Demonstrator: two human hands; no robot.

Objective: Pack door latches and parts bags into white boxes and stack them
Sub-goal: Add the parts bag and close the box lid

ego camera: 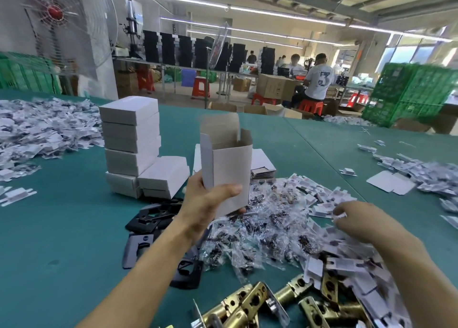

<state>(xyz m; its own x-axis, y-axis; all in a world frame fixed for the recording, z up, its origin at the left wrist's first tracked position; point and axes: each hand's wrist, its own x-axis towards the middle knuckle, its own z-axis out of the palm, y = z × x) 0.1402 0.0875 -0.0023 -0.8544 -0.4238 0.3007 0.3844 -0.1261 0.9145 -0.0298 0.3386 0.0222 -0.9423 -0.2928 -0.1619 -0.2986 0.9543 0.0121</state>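
My left hand [210, 206] grips an upright white box [226, 169] by its lower end, top flaps open, above the green table [62, 228]. My right hand [357, 216] pinches a small white folded card piece [339, 216] at the edge of a heap of clear parts bags [267, 228]. Brass door latches [260, 303] lie at the near edge. A stack of closed white boxes [131, 142] stands to the left of the held box, with two lower boxes [161, 176] beside it.
Black metal plates [153, 216] lie under my left forearm. Flat box blanks [262, 164] sit behind the held box. White card inserts [359, 278] pile at right, more heaps [37, 132] at far left. Green crates [409, 92] and seated people are beyond the table.
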